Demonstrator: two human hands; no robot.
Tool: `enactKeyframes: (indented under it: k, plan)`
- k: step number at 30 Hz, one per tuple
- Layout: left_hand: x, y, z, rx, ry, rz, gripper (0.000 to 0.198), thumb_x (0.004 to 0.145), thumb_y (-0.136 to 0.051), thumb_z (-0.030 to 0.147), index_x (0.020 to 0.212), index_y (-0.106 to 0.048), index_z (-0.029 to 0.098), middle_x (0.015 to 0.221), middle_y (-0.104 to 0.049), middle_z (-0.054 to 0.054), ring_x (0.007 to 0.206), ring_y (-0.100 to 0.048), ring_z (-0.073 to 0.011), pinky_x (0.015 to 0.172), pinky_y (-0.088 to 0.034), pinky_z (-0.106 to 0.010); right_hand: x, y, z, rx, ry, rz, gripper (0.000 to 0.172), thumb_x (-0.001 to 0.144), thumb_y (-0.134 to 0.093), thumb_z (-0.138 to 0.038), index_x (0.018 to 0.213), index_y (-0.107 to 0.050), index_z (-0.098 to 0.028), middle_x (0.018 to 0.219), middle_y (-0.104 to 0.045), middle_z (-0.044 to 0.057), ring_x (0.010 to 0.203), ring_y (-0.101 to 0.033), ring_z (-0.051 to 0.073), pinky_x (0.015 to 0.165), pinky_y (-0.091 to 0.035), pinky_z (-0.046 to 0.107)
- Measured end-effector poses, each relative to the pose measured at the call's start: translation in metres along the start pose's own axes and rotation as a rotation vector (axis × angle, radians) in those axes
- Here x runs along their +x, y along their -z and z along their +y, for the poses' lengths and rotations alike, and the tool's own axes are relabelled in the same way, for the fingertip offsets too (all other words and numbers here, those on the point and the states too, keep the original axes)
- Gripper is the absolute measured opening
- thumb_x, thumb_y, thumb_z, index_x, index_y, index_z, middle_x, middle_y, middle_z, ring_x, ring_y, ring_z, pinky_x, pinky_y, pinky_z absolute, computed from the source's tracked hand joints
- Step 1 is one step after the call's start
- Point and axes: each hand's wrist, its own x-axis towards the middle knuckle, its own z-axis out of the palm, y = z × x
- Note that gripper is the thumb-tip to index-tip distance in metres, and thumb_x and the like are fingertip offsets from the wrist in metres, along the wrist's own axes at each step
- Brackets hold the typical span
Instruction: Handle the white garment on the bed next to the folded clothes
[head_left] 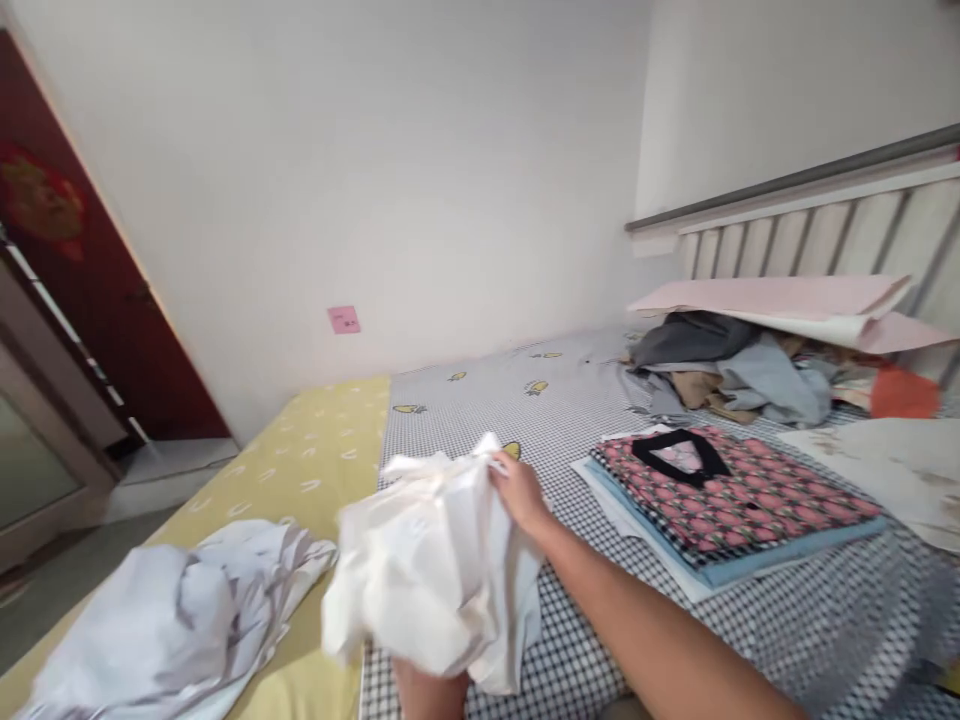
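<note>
A crumpled white garment [427, 560] is held up over the bed's near edge. My right hand [517, 492] grips its top edge, fingers closed on the cloth. My left hand is under the bundle, only the wrist [429, 695] showing, its fingers hidden by the fabric. A second pale garment [172, 620] lies rumpled on the yellow sheet [330, 450] to the left, apart from both hands.
A folded stack topped by a pink patterned garment [720, 495] lies on the checked sheet [787, 620] to the right. Loose clothes [735, 375] and pink boards [787, 298] are piled by the headboard [825, 235]. A red door [97, 290] stands at the left.
</note>
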Motion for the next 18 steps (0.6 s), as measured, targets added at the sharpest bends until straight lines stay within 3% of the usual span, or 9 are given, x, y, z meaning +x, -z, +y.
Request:
enactKeyframes:
  k: [2, 4, 7, 10, 15, 18]
  plan:
    - [0.017, -0.006, 0.007, 0.101, -0.020, 0.008, 0.030, 0.095, -0.053, 0.022, 0.116, -0.074, 0.021, 0.128, -0.071, -0.013, 0.132, -0.055, -0.0360, 0.118, -0.031, -0.063, -0.009, 0.002, 0.053, -0.130, -0.171, 0.027, 0.033, 0.098, -0.041, -0.022, 0.111, -0.071, -0.018, 0.099, -0.077, 0.013, 0.095, -0.071, 0.028, 0.077, -0.048, 0.034]
    - [0.025, -0.009, 0.012, 0.179, -0.004, 0.054, 0.042, 0.097, -0.041, 0.018, 0.129, -0.068, 0.021, 0.141, -0.065, -0.013, 0.138, -0.049, -0.0380, 0.116, -0.030, -0.067, -0.025, 0.002, 0.098, -0.244, -0.285, 0.013, 0.028, 0.093, -0.046, -0.022, 0.101, -0.072, -0.020, 0.083, -0.076, 0.010, 0.083, -0.071, 0.027, 0.071, -0.046, 0.034]
    - [0.025, -0.013, 0.014, 0.194, 0.031, 0.104, 0.051, 0.098, -0.034, 0.019, 0.146, -0.053, 0.020, 0.153, -0.053, -0.012, 0.142, -0.045, -0.0341, 0.118, -0.031, -0.063, -0.052, 0.000, 0.139, -0.346, -0.279, -0.012, 0.029, 0.093, -0.045, -0.028, 0.105, -0.071, -0.020, 0.092, -0.078, 0.011, 0.089, -0.071, 0.027, 0.077, -0.047, 0.035]
    - [0.024, -0.013, 0.013, 0.155, 0.052, 0.060, 0.052, 0.099, -0.032, 0.021, 0.147, -0.052, 0.020, 0.156, -0.050, -0.012, 0.145, -0.042, -0.0328, 0.121, -0.026, -0.064, -0.067, -0.004, 0.154, -0.390, -0.189, -0.036, 0.033, 0.095, -0.041, -0.029, 0.108, -0.069, -0.019, 0.103, -0.078, 0.012, 0.098, -0.070, 0.027, 0.084, -0.046, 0.036]
    - [0.030, -0.012, 0.005, -0.071, 0.191, -0.112, 0.052, 0.100, -0.032, 0.039, 0.147, -0.051, 0.024, 0.160, -0.046, -0.009, 0.150, -0.035, -0.0310, 0.124, -0.021, -0.063, -0.073, -0.008, 0.160, -0.430, -0.057, -0.037, 0.029, 0.095, -0.039, -0.026, 0.099, -0.067, -0.021, 0.102, -0.077, 0.010, 0.095, -0.070, 0.026, 0.081, -0.042, 0.036]
    - [0.038, -0.012, -0.008, -0.288, 0.273, -0.106, 0.056, 0.101, -0.026, 0.045, 0.149, -0.045, 0.025, 0.161, -0.043, -0.011, 0.150, -0.036, -0.0283, 0.123, -0.026, -0.060, -0.073, -0.012, 0.164, -0.432, -0.036, -0.019, 0.027, 0.097, -0.039, -0.026, 0.097, -0.065, -0.021, 0.101, -0.077, 0.011, 0.091, -0.070, 0.025, 0.078, -0.040, 0.036]
